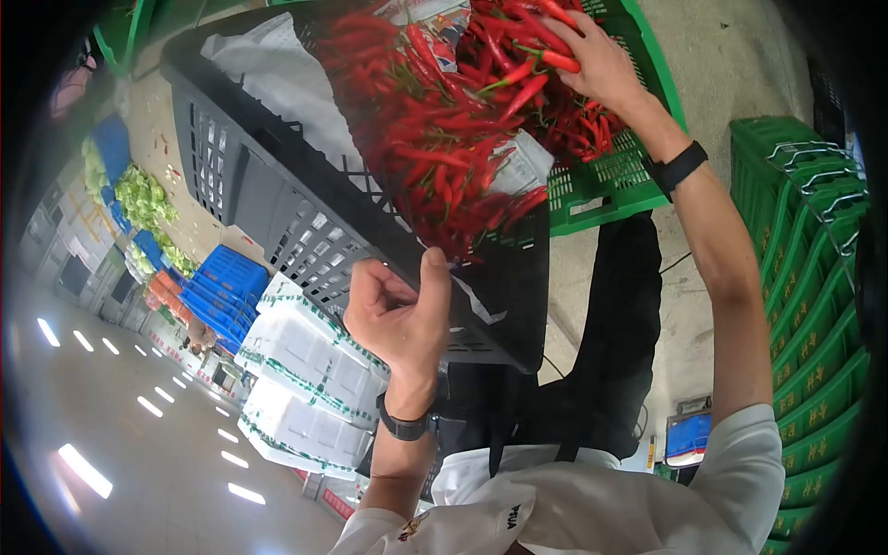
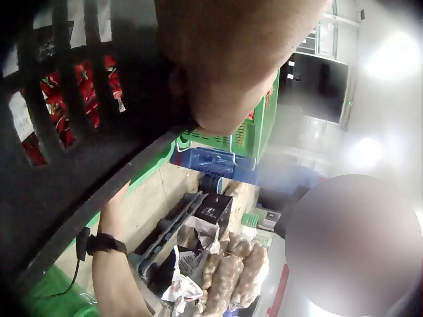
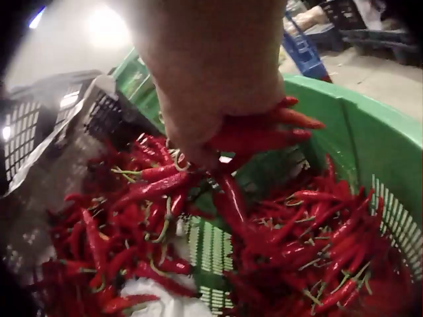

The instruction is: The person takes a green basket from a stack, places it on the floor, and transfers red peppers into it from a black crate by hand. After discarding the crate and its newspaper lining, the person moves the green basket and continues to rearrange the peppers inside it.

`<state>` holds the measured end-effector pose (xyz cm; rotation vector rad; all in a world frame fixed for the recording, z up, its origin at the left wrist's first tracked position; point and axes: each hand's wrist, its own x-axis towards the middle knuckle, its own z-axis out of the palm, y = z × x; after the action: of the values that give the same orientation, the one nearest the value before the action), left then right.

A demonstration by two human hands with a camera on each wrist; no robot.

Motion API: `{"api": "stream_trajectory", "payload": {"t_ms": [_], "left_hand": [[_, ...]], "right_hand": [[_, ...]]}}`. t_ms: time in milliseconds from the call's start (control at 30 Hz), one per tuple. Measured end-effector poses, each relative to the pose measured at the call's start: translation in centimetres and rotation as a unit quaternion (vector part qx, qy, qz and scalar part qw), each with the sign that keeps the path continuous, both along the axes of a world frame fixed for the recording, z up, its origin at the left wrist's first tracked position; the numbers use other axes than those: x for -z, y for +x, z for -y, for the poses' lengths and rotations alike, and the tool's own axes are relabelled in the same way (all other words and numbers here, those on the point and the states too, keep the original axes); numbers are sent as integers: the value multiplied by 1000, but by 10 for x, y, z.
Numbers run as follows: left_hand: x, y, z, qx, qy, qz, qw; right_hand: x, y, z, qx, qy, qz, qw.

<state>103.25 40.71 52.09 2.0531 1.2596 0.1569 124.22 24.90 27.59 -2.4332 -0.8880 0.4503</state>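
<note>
Red chili peppers (image 1: 435, 166) with green stems lie in a heap across a tilted black crate (image 1: 314, 203) and in a green crate (image 1: 575, 220) beside it. My right hand (image 1: 601, 69), above the green crate, holds several peppers, which stick out past the fingers in the right wrist view, over more peppers (image 3: 317, 244). My left hand (image 1: 398, 314) grips the rim of the black crate with curled fingers and the thumb raised. In the left wrist view the hand (image 2: 225, 66) lies against that rim, its fingertips hidden.
Pale paper (image 1: 277, 88) lines the black crate. Stacked green crates (image 1: 805, 305) stand at the right. White boxes (image 1: 314, 370) and blue crates (image 1: 222, 291) stand at the left, with green vegetables (image 1: 143, 203) on the floor farther off.
</note>
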Motion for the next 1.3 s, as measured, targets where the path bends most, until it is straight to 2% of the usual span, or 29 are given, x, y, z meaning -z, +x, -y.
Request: {"api": "stream_trajectory", "payload": {"t_ms": [33,100,133,167,233,300,333,400,500,533,567,633,667,700,800,833,900,1033,1100,1133,1200,1233,1300], "left_hand": [[0,1,1,15,7,-15,1000],[0,7,5,5,-3,-10,1000],[0,9,7,-5,-2,-15,1000],[0,12,8,-13,-2,-20,1000],[-3,16,8,5,-2,-26,1000],[-1,22,10,23,-5,-26,999],[-1,24,12,35,2,-35,999],[2,30,18,49,3,-42,998],[7,38,24,43,-1,-18,999],[6,38,24,40,10,-35,999],[5,39,26,39,20,-50,998],[5,40,27,37,12,-44,998],[6,41,27,34,6,-42,998],[7,41,27,36,7,-41,999],[12,43,32,64,23,-41,997],[12,43,32,44,17,-33,998],[12,42,31,30,12,-20,999],[12,39,26,30,19,-21,999],[12,39,26,30,17,-16,999],[10,40,26,30,15,-20,999],[10,40,26,29,14,-22,999],[10,40,25,32,14,-16,999],[10,39,25,33,13,-8,999]], "right_hand": [[-3,3,-3,-5,-34,168,985],[-16,-3,-17,20,-76,157,984],[-6,-6,-25,-2,62,92,994],[-22,-22,-44,-9,138,43,989],[-30,-72,-78,-106,201,-97,969],[-35,-112,-114,-164,243,-130,947],[-35,-124,-134,-189,184,-197,944],[-23,-140,-161,-210,46,-199,956],[15,-161,-188,-173,67,-148,971],[-4,-145,-166,-209,81,-217,950],[-14,-142,-156,-206,79,-217,951],[-25,-134,-146,-253,-80,-298,917],[-33,-134,-137,-227,-40,-291,929],[-28,-136,-141,-226,-39,-289,929],[-11,-150,-153,-145,23,-312,938],[-7,-149,-155,-145,24,-313,938],[-3,-144,-154,-150,96,-299,938],[-23,-125,-144,-172,56,-300,937],[-33,-112,-130,-212,-45,-376,901],[-28,-111,-120,-212,-46,-376,901],[-8,-103,-94,-172,38,-318,932],[20,-103,-83,-176,109,-301,931],[19,-88,-47,-136,102,-284,944]]}}
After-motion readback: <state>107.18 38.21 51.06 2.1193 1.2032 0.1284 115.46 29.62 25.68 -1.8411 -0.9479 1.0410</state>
